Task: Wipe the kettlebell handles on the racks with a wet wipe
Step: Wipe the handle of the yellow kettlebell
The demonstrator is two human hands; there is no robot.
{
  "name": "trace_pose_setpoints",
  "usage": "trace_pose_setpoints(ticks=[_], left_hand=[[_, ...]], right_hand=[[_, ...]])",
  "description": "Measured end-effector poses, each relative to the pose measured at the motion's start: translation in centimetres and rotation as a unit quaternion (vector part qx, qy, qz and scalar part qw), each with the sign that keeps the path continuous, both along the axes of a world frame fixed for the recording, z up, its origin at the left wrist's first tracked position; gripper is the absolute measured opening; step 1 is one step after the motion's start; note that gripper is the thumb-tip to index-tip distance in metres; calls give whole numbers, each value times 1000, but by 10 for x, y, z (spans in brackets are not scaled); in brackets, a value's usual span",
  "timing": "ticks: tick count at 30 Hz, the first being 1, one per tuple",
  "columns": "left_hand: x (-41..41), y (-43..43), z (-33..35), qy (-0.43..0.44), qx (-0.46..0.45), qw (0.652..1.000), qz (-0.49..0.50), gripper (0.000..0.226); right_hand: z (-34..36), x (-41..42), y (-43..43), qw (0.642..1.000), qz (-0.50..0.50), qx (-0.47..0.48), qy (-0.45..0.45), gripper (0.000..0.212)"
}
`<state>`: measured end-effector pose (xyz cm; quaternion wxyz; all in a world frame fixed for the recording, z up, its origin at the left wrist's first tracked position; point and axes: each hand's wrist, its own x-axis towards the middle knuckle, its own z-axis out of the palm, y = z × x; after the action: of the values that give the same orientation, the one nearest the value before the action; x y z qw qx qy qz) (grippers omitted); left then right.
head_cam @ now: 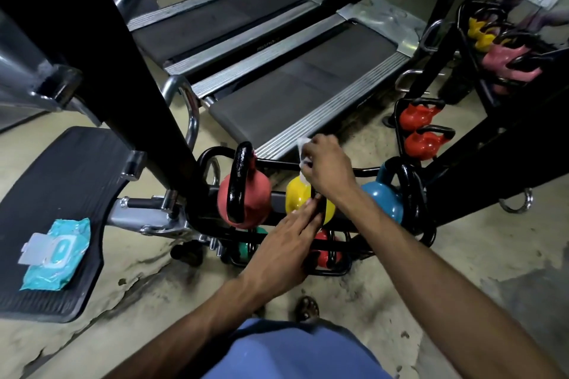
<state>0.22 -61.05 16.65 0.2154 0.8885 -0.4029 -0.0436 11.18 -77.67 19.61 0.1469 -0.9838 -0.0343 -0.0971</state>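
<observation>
Gym floor point(400, 301), stained bare concrete, two treadmills point(308, 80) running back from the middle of the head view.

Low black rack point(338, 271) sits near the person's feet. Its top tier holds three kettlebells in a row: pink kettlebell point(255, 194) on the left with its black handle tipped towards the camera, yellow kettlebell point(297, 197) in the middle, blue kettlebell point(385, 197) on the right. The lower tier shows a green kettlebell point(249, 243) and a red kettlebell point(326, 252), both partly hidden by bars and the left arm.

Right hand point(329, 166) is above the yellow kettlebell, fingers curled round a white wet wipe point(303, 148). The wipe bunches out past the knuckles and trails down onto the yellow body. The top of that bell's handle is hidden under the hand.

Left hand point(286, 243) reaches in from below, fingers straight and close together, tips touching the black handle of the yellow kettlebell point(320, 212) low down. It holds nothing.

Teal wipe pack point(57, 252) lies with its flap open on a black ribbed footplate point(61, 178) at left, well apart from the rack.

Second rack point(400, 120) at right holds two orange-red kettlebells point(415, 115); yellow and pink ones further back are blurred.

Sandalled foot point(308, 308) shows just in front of the low rack.
</observation>
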Motion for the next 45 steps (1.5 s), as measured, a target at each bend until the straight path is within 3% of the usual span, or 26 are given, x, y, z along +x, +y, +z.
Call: trace_pose_setpoints(ticks=[2,4,6,8,10,11,14,15,16,18,19,20,21,23,24,26,28,30,32,37,39,42,45], left_hand=[[-3,-2,1,5,-4,1000,11,86],[-4,-4,3,12,-13,1000,21,82],[-6,-5,4,6,-25,999,30,80],[-8,-7,5,3,-30,999,37,82],[-10,-9,6,4,-33,998,46,84],[-11,-9,7,4,-33,998,52,84],[-16,-10,8,4,-22,998,59,84],[-18,-10,8,3,-16,998,62,83],[-19,-11,9,4,-9,998,64,83],[-23,-11,10,5,4,997,72,82],[-25,-12,11,1,11,997,77,82],[-27,-13,12,-4,17,997,82,83],[-28,-14,13,-6,20,996,86,84],[-31,-17,14,-4,18,995,95,83],[-32,-19,14,0,15,995,99,83],[-34,-23,14,5,10,994,106,83],[-35,-26,13,5,9,994,112,83],[-37,-27,12,-7,21,994,110,83],[-38,-25,8,-26,47,994,95,80],[-39,-17,2,-40,56,996,64,70],[-37,-14,3,-42,50,996,56,70],[-33,-9,3,-35,48,997,38,76],[-31,-5,4,-21,47,998,20,85]], right_hand=[[9,1,5,983,72,-170,21,17],[11,-8,3,985,71,-160,-5,16],[7,-27,-2,998,13,2,-58,11],[0,-46,-3,965,-103,225,-82,7],[-9,-57,3,874,-230,426,-46,2],[-16,-55,4,804,-278,526,-8,7],[-25,-40,-2,531,-312,773,153,14],[-23,-35,-5,460,-299,812,200,20],[-21,-30,-8,415,-289,833,227,27],[-13,-24,-11,376,-283,850,238,31],[-11,-24,-9,381,-291,850,219,29],[-11,-26,-6,408,-301,841,187,23],[-15,-29,-4,479,-312,809,138,18],[-21,-37,-3,712,-298,635,22,16],[-24,-39,-5,804,-253,537,-24,13],[-20,-31,-11,908,-131,390,-79,9],[-12,-7,-21,969,-22,238,-61,26],[7,15,-27,994,73,76,28,25],[29,27,-25,979,157,-51,118,28],[63,21,0,867,305,-289,268,30],[67,25,2,870,285,-312,255,27],[64,34,-5,915,246,-262,183,13],[39,18,-18,976,146,-114,115,11]])
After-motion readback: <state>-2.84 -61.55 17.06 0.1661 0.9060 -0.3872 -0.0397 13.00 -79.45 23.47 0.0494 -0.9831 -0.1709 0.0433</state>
